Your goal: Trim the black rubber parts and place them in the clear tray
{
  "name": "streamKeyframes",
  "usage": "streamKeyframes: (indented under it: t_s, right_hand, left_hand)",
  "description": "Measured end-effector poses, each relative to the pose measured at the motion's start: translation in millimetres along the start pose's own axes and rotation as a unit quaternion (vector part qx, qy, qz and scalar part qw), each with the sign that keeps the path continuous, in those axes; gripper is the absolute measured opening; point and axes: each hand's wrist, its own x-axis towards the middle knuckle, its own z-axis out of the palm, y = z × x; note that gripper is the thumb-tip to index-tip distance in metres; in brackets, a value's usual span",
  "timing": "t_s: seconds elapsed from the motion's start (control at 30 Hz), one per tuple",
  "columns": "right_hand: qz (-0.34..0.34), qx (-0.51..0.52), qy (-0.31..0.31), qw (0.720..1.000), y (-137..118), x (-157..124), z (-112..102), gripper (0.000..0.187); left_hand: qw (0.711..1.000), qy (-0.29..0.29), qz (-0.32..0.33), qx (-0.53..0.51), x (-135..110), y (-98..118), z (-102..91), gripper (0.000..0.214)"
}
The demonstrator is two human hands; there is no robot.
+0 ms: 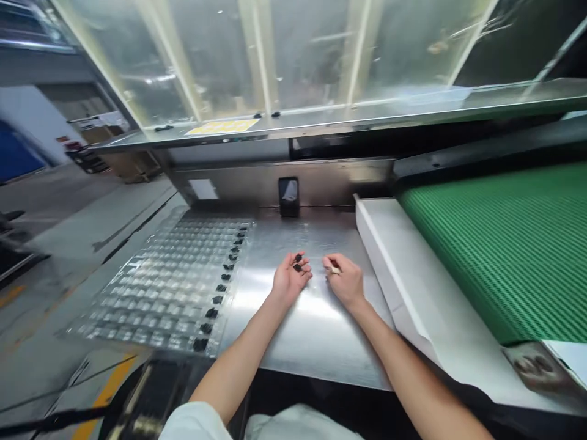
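Observation:
My left hand (288,280) is turned palm up over the metal worktop, its fingers curled around two small black parts (298,263). Close by on the right, my right hand (346,280) is closed, thumb and fingers pressed together. A small beige piece (335,270) shows at its fingers; whether it is held or worn I cannot tell. To the left lies a clear plastic tray (156,281) with rows of small pockets. Similar black parts (217,299) sit in its rightmost column, while the other pockets look see-through.
A white trough (389,244) borders the worktop (316,348) on the right, beside a green conveyor belt (504,232). A black holder (288,195) stands at the back. Above it runs a metal shelf (321,122) with a yellow label sheet (223,126).

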Motion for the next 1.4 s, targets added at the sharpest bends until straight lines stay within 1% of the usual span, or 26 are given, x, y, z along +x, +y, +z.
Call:
streamKeyframes:
  t_s: [0.07, 0.13, 0.2, 0.27, 0.37, 0.47, 0.53, 0.6, 0.67, 0.7, 0.77, 0.83, 0.9, 0.93, 0.97, 1.0, 1.03, 1.13, 1.2, 1.23, 1.3, 1.4]
  right_hand:
    - [-0.007, -0.023, -0.003, 1.0, -3.1, -0.7, -1.1, 0.036]
    - [-0.016, -0.046, -0.002, 0.999, -6.1, -1.6, -2.1, 0.041]
    - [-0.019, -0.058, 0.001, 0.998, -7.4, -1.7, -2.4, 0.045]
    - [-0.02, -0.064, -0.001, 0.998, -6.6, -1.1, -2.1, 0.047]
    - [-0.018, -0.073, -0.013, 0.997, -3.6, -0.5, -1.4, 0.05]
    - [-0.006, -0.097, -0.01, 0.995, -1.9, -1.2, -0.7, 0.053]
    - [0.009, -0.113, -0.006, 0.993, -2.5, -2.1, -0.1, 0.055]
    - [0.022, -0.121, -0.023, 0.992, -4.5, -3.0, 0.4, 0.058]
    - [0.028, -0.126, -0.047, 0.991, -6.9, -3.6, 0.9, 0.06]
    - [0.03, -0.127, -0.054, 0.99, -8.0, -3.8, 1.1, 0.06]
    - [0.032, -0.131, -0.059, 0.989, -9.5, -3.8, 1.7, 0.061]
    - [0.031, -0.135, -0.061, 0.989, -10.3, -3.7, 2.1, 0.064]
    - [0.028, -0.136, -0.068, 0.988, -10.6, -3.9, 2.4, 0.065]
    - [0.027, -0.136, -0.072, 0.988, -10.4, -4.1, 2.4, 0.065]
    - [0.023, -0.134, -0.077, 0.988, -10.0, -4.4, 2.6, 0.064]
    - [0.017, -0.135, -0.08, 0.988, -9.2, -4.6, 2.8, 0.064]
    - [0.008, -0.137, -0.079, 0.987, -8.1, -4.9, 3.2, 0.065]
    - [-0.023, -0.147, -0.067, 0.987, -2.8, -5.6, 5.4, 0.068]
    - [-0.037, -0.147, -0.062, 0.986, 1.1, -6.0, 7.0, 0.067]
    - [-0.043, -0.145, -0.063, 0.987, 2.8, -6.1, 7.7, 0.066]
    - [-0.054, -0.139, -0.066, 0.987, 5.4, -6.0, 8.7, 0.064]
    - [-0.068, -0.129, -0.074, 0.987, 7.3, -5.4, 8.6, 0.061]
  left_hand:
    - [1.0, -0.007, 0.008, -0.014, -4.5, 2.6, 0.9, 0.033]
    - [0.999, -0.019, 0.023, -0.02, -11.3, 3.2, -0.1, 0.028]
    - [0.998, -0.035, 0.045, -0.015, -20.7, 4.5, -4.2, 0.021]
    - [0.996, -0.049, 0.076, 0.002, -33.1, 7.9, -11.7, 0.027]
    - [0.989, -0.056, 0.134, 0.033, -57.9, 16.6, -27.9, 0.036]
    - [0.978, -0.042, 0.19, 0.071, -85.8, 29.3, -47.9, 0.04]
    - [0.969, -0.025, 0.221, 0.107, -103.2, 42.7, -62.3, 0.046]
    - [0.954, 0.0, 0.253, 0.163, -118.0, 63.0, -77.5, 0.05]
    - [0.923, 0.037, 0.286, 0.254, -129.9, 90.4, -92.8, 0.047]
    - [0.901, 0.062, 0.298, 0.31, -134.6, 105.9, -100.2, 0.043]
    - [0.843, 0.121, 0.301, 0.43, -141.4, 137.2, -113.7, 0.035]
    - [0.773, 0.173, 0.276, 0.545, -145.2, 163.9, -124.3, 0.034]
    - [0.708, 0.191, 0.238, 0.637, -146.4, 181.6, -132.0, 0.034]
    - [0.686, 0.185, 0.218, 0.669, -146.3, 186.9, -135.0, 0.034]
    - [0.674, 0.174, 0.201, 0.689, -146.0, 190.0, -137.6, 0.034]
    - [0.674, 0.161, 0.184, 0.697, -145.4, 191.6, -139.9, 0.034]
    - [0.682, 0.15, 0.17, 0.696, -144.5, 192.2, -141.9, 0.035]
    - [0.714, 0.136, 0.148, 0.671, -138.5, 194.7, -146.5, 0.04]
    - [0.715, 0.131, 0.154, 0.67, -128.1, 200.9, -146.2, 0.042]
    - [0.707, 0.128, 0.16, 0.677, -120.0, 205.7, -144.2, 0.042]
    - [0.677, 0.12, 0.173, 0.705, -97.1, 217.5, -135.4, 0.04]
    - [0.631, 0.111, 0.187, 0.745, -49.7, 235.7, -111.6, 0.035]
